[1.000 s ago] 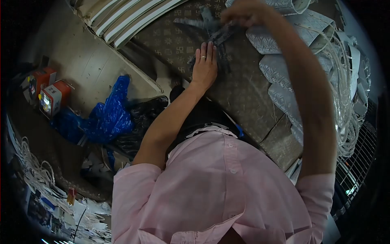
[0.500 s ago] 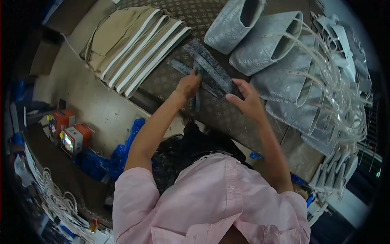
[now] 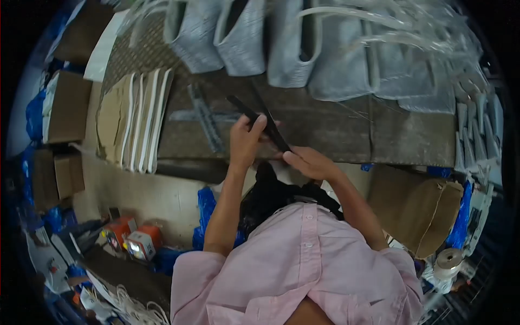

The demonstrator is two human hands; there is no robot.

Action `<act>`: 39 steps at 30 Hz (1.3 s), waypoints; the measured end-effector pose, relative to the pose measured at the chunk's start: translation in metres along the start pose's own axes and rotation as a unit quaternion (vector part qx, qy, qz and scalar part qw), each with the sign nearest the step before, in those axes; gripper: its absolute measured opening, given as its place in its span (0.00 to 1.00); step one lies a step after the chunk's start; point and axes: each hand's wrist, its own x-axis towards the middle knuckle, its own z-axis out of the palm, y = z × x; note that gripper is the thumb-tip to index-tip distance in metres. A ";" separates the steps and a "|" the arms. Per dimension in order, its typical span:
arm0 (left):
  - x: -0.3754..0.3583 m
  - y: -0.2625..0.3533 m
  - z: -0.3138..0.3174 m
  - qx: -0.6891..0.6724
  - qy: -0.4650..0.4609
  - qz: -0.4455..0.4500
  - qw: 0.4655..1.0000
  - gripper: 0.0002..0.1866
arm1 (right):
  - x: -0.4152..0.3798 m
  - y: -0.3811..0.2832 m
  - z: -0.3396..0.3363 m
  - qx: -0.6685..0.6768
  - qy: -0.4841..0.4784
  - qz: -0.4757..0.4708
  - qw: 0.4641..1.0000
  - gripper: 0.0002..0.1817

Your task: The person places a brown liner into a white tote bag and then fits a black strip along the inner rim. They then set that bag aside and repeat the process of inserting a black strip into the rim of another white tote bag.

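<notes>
A narrow black strip (image 3: 277, 137) is stretched at a slant between my two hands near the table's front edge. My left hand (image 3: 246, 142) pinches it around the middle, with its upper end sticking out past the thumb. At the lower end, the fingers of my right hand (image 3: 310, 162) are closed on the same strip. Left of my hands, a mottled grey-black strip (image 3: 205, 118) lies on the table across another grey strip (image 3: 183, 115). Part of a further dark strip (image 3: 261, 96) shows behind the held one.
Silver embossed bags (image 3: 241, 51) with clear plastic handles (image 3: 401, 38) line the back of the brown table (image 3: 346, 132). A stack of tan, white-edged panels (image 3: 142, 122) lies at left. Cardboard (image 3: 411, 208) and a thread spool (image 3: 449, 260) are at right; orange-and-white boxes (image 3: 142, 244) stand lower left.
The view has turned and shifted. The wide mottled strip near my hands now lies on the table to the left, and both hands hold a narrow black strip closer to my body.
</notes>
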 end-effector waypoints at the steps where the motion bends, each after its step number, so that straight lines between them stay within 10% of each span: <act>1: -0.005 -0.008 0.013 0.115 -0.028 0.032 0.992 0.11 | -0.014 0.002 -0.013 -0.100 -0.001 0.034 0.994 0.24; 2: -0.009 -0.018 0.028 0.222 -0.062 0.076 0.970 0.10 | -0.030 0.008 -0.017 -0.259 0.049 0.054 0.963 0.24; 8: -0.062 -0.062 0.198 0.140 -0.118 0.135 0.974 0.11 | -0.165 0.082 -0.061 0.045 0.338 -0.021 0.940 0.22; 10: -0.087 -0.086 0.263 0.077 -0.100 0.173 0.977 0.11 | -0.225 0.072 -0.090 0.504 0.448 -0.123 0.728 0.22; 14: -0.099 -0.079 0.328 -0.116 -0.131 0.218 0.960 0.12 | -0.390 0.196 -0.167 0.528 0.687 -0.245 0.435 0.20; 19: -0.062 -0.060 0.376 0.106 -0.180 0.299 0.931 0.22 | -0.446 0.152 -0.225 0.270 0.761 -0.156 0.569 0.21; 24: -0.001 -0.062 0.448 0.239 -0.216 0.196 0.926 0.17 | -0.373 0.131 -0.319 0.112 0.685 -0.065 0.717 0.32; 28: 0.037 -0.072 0.497 0.271 -0.265 0.220 0.899 0.20 | -0.300 0.115 -0.424 -0.020 0.711 -0.119 0.692 0.33; 31: 0.049 -0.085 0.516 0.257 -0.252 0.239 0.902 0.20 | -0.262 0.107 -0.486 -0.205 0.688 0.023 0.696 0.32; 39: 0.030 -0.069 0.480 0.296 -0.102 0.193 0.930 0.18 | -0.327 0.144 -0.588 -0.033 0.528 -0.052 0.847 0.16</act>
